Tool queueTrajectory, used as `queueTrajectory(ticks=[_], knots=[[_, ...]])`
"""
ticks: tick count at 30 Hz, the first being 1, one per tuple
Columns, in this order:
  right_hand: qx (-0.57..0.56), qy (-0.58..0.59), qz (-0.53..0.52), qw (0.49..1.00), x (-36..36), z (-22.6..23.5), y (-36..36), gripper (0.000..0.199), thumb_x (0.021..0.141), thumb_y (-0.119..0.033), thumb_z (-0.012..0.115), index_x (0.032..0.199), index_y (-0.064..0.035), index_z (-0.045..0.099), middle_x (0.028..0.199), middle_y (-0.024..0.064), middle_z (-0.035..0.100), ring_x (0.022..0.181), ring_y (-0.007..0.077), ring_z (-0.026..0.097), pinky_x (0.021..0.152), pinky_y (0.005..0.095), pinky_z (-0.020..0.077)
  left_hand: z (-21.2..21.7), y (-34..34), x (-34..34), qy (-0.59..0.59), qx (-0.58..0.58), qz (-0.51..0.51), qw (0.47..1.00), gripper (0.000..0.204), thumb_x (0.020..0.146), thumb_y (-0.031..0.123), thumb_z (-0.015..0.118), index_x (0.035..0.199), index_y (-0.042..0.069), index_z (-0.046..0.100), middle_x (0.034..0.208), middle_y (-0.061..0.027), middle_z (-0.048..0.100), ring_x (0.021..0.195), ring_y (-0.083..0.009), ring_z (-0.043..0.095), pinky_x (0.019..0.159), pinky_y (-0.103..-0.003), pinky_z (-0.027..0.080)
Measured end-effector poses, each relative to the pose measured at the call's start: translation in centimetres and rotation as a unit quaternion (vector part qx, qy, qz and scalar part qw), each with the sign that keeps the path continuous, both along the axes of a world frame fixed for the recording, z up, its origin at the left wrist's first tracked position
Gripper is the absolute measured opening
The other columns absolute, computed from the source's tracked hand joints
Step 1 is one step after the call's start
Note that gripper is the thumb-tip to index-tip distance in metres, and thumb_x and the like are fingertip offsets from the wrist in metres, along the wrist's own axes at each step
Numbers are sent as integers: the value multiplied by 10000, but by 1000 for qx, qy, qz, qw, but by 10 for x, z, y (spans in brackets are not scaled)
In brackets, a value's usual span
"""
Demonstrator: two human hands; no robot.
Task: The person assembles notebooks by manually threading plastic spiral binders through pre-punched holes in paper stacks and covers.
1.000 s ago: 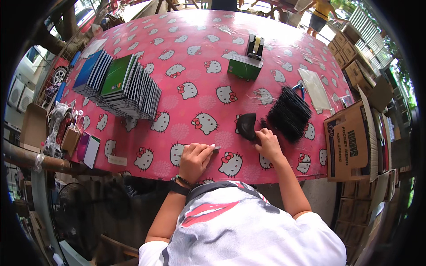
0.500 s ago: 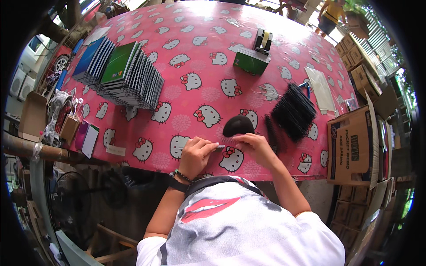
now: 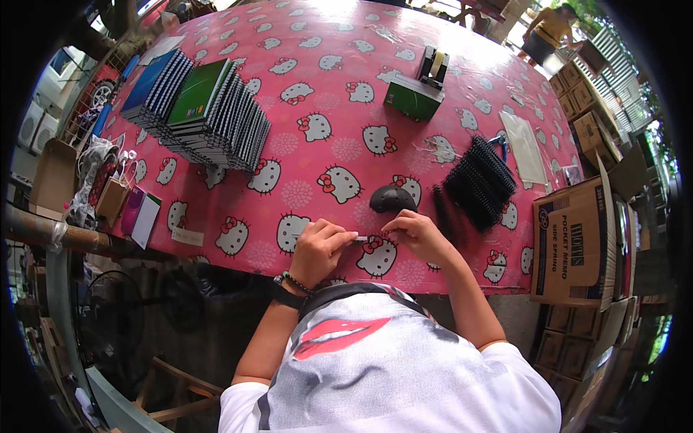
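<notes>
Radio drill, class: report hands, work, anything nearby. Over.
Left hand holding slim piece. Right hand close by, grip unclear. Black rounded object just beyond right hand.

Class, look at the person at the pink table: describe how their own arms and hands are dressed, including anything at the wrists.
Both the left hand and right hand are gloveless. A dark beaded bracelet with some green beads and a plain black wristband circle the left wrist; the right wrist is bare. White short sleeves leave the forearms uncovered.
</notes>
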State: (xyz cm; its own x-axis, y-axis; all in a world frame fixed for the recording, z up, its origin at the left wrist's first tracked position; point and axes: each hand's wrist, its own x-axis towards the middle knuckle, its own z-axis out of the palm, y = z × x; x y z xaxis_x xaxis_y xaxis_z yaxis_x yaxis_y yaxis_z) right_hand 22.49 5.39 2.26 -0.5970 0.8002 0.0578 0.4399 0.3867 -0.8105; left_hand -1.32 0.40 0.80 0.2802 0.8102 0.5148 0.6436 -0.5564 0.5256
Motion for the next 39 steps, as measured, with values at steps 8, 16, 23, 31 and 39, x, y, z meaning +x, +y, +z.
queueTrajectory(ticks=[8, 16, 23, 31, 39], knots=[[-179, 28, 27, 983, 0, 2, 0, 240, 826, -27, 612, 1065, -38, 596, 779, 61, 577, 723, 135, 560, 662, 290, 468, 1, -3, 1, 8, -21, -1, 1000, 199, 724, 119, 692, 921, 123, 669, 831, -13, 630, 806, -198, 568, 717, -331, 414], [-158, -17, 47, 986, -7, 2, 0, 160, 821, -139, 663, 881, 0, 611, 786, 114, 618, 700, 177, 586, 652, 306, 475, 1, -6, 14, 51, -32, -10, 998, 258, 718, 210, 690, 952, 145, 606, 885, -13, 579, 853, -208, 551, 753, -357, 397], [252, -117, -170, 945, 0, -10, 37, 404, 694, -239, 758, 1031, -74, 607, 965, 101, 616, 927, 275, 575, 804, 352, 470, 14, -7, 14, 34, -43, -19, 998, 248, 756, 287, 677, 947, 134, 638, 920, -14, 620, 852, -199, 569, 754, -347, 411], [187, -146, -75, 969, 7, -30, 39, 557, 610, -237, 802, 1082, -62, 561, 1140, 140, 564, 1090, 311, 518, 929, 391, 427, 6, -6, 14, 52, -10, -13, 998, 183, 758, 234, 660, 904, 139, 602, 917, 2, 590, 876, -189, 564, 747, -342, 445], [5, -70, -124, 990, 7, 1, 49, 268, 697, -123, 628, 943, -16, 612, 938, 166, 606, 913, 301, 598, 812, 379, 463, 6, -4, 15, 42, -14, -15, 999, 173, 764, 197, 672, 921, 136, 633, 941, -26, 606, 906, -226, 569, 763, -359, 460]])
